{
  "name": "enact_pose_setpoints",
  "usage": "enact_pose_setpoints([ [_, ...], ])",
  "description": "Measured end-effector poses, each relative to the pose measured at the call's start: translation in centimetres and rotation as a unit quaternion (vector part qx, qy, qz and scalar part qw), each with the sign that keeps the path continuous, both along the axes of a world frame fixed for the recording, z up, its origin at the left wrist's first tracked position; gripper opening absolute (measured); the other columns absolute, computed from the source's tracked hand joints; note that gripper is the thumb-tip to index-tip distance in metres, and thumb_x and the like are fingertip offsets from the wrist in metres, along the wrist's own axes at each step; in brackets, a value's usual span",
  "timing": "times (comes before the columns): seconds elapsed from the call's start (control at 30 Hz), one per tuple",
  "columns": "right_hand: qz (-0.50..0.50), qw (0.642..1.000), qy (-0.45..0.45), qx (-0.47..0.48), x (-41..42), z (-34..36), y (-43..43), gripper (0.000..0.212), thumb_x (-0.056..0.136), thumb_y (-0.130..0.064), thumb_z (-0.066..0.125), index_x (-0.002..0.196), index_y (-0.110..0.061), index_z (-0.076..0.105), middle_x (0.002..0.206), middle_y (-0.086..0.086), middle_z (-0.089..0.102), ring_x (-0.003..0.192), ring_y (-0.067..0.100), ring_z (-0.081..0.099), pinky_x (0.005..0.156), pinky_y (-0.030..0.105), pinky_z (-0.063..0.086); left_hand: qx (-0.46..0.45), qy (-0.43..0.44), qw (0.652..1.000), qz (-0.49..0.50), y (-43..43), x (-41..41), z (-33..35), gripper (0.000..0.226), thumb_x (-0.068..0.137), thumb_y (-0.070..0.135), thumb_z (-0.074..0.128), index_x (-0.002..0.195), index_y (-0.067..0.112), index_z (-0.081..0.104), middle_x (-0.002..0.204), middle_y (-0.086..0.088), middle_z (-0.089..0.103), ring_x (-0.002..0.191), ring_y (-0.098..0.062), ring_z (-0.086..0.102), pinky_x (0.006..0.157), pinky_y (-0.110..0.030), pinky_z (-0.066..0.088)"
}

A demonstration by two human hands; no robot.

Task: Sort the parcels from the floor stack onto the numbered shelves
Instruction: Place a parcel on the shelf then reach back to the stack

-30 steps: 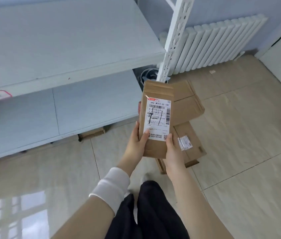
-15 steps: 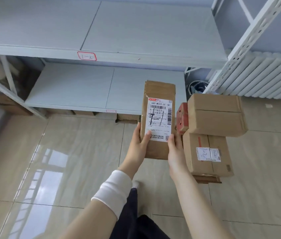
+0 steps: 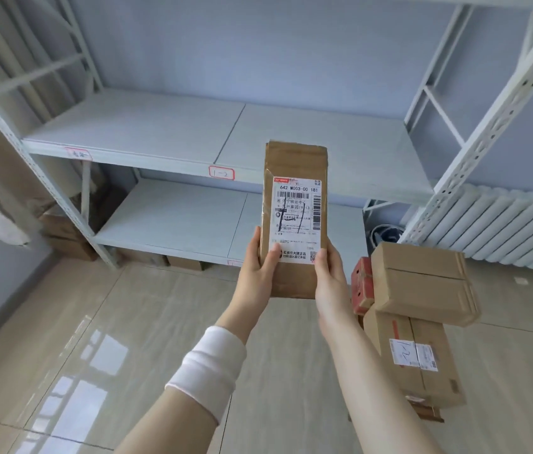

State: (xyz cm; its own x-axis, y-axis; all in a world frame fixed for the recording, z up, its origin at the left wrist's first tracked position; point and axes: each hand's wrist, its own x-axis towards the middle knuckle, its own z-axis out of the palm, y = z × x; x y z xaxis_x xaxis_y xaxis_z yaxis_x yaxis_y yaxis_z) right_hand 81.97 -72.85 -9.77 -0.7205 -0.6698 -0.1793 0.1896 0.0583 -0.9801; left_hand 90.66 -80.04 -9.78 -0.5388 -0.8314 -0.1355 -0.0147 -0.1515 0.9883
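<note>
Left hand (image 3: pixel 258 273) and right hand (image 3: pixel 330 276) clasp the flat parcel (image 3: pixel 294 221) at its six o'clock end. It seems light and stiff.

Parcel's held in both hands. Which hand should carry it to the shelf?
Left, probably: the left hand holds the parcel on the side nearer the shelf; the right hand is by the floor stack.
</note>
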Motion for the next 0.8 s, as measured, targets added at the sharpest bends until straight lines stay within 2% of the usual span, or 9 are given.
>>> enact_pose_setpoints([
  [0.1, -0.001, 0.999, 0.018, -0.038, 2.0, 2.6, -1.6, 0.04, 0.1, -0.032, 0.036, 0.14, -0.026, 0.038, 0.136, -0.005, 0.051, 0.119, 0.008, 0.05, 0.092, 0.02, 0.042, -0.033, 0.033, 0.999, 0.003, -1.5, 1.9, 2.5, 0.051, 0.098, 0.029, 0.043, 0.147, 0.024, 0.027, 0.14, 0.007, 0.048, 0.126, -0.006, 0.047, 0.1, -0.022, 0.042],
  [0.17, -0.003, 0.998, 0.034, -0.06, 3.2, 4.2, -2.7, 0.04, 0.1, -0.032, 0.037, 0.139, -0.025, 0.04, 0.135, -0.004, 0.052, 0.117, 0.008, 0.051, 0.094, 0.022, 0.042, -0.053, 0.054, 0.997, 0.006, -2.5, 3.2, 4.1, 0.05, 0.098, 0.027, 0.043, 0.146, 0.023, 0.029, 0.139, 0.007, 0.049, 0.125, -0.006, 0.048, 0.101, -0.023, 0.042],
  [0.23, 0.001, 0.996, 0.043, -0.08, 4.4, 5.6, -3.9, 0.039, 0.1, -0.032, 0.038, 0.138, -0.026, 0.041, 0.134, -0.005, 0.053, 0.115, 0.006, 0.052, 0.088, 0.016, 0.044, -0.071, 0.069, 0.995, 0.005, -3.6, 4.3, 5.8, 0.049, 0.098, 0.025, 0.043, 0.145, 0.022, 0.03, 0.137, 0.007, 0.051, 0.122, -0.005, 0.05, 0.1, -0.022, 0.042],
  [0.33, 0.013, 0.993, 0.044, -0.106, 5.6, 7.8, -5.5, 0.04, 0.1, -0.034, 0.037, 0.14, -0.029, 0.039, 0.135, -0.008, 0.052, 0.116, 0.005, 0.05, 0.08, 0.014, 0.044, -0.093, 0.086, 0.992, 0.001, -5.2, 5.7, 8.2, 0.048, 0.098, 0.026, 0.043, 0.145, 0.024, 0.03, 0.133, 0.008, 0.053, 0.12, -0.005, 0.052, 0.097, -0.022, 0.046],
  [0.47, 0.022, 0.988, 0.065, -0.136, 6.4, 10.7, -7.7, 0.041, 0.1, -0.033, 0.036, 0.141, -0.028, 0.037, 0.135, -0.007, 0.051, 0.115, 0.004, 0.05, 0.081, 0.014, 0.044, -0.122, 0.109, 0.986, 0.005, -7.2, 6.8, 11.3, 0.046, 0.098, 0.027, 0.043, 0.143, 0.025, 0.033, 0.134, 0.007, 0.054, 0.12, -0.006, 0.053, 0.103, -0.031, 0.044],
  [0.6, 0.02, 0.982, 0.091, -0.166, 6.2, 13.6, -9.7, 0.04, 0.1, -0.031, 0.035, 0.139, -0.027, 0.039, 0.134, -0.007, 0.052, 0.111, -0.001, 0.052, 0.081, 0.013, 0.045, -0.152, 0.132, 0.98, 0.009, -9.2, 6.5, 14.2, 0.044, 0.098, 0.026, 0.044, 0.142, 0.027, 0.035, 0.132, 0.007, 0.055, 0.12, -0.007, 0.052, 0.102, -0.029, 0.045],
  [0.73, 0.022, 0.973, 0.12, -0.198, 4.9, 16.7, -11.6, 0.038, 0.101, -0.029, 0.035, 0.138, -0.026, 0.04, 0.128, -0.009, 0.055, 0.103, -0.012, 0.051, 0.073, 0.004, 0.046, -0.176, 0.158, 0.972, 0.007, -11.3, 5.2, 17.2, 0.048, 0.098, 0.025, 0.043, 0.145, 0.023, 0.031, 0.136, 0.006, 0.052, 0.122, -0.007, 0.051, 0.098, -0.022, 0.047],
  [0.8, 0.018, 0.966, 0.139, -0.216, 3.9, 18.1, -12.6, 0.038, 0.101, -0.03, 0.035, 0.138, -0.025, 0.04, 0.129, -0.009, 0.054, 0.108, -0.006, 0.053, 0.078, 0.004, 0.046, -0.192, 0.168, 0.967, 0.013, -12.3, 4.4, 18.5, 0.049, 0.098, 0.025, 0.043, 0.145, 0.023, 0.03, 0.138, 0.005, 0.051, 0.125, -0.008, 0.049, 0.104, -0.029, 0.044],
])
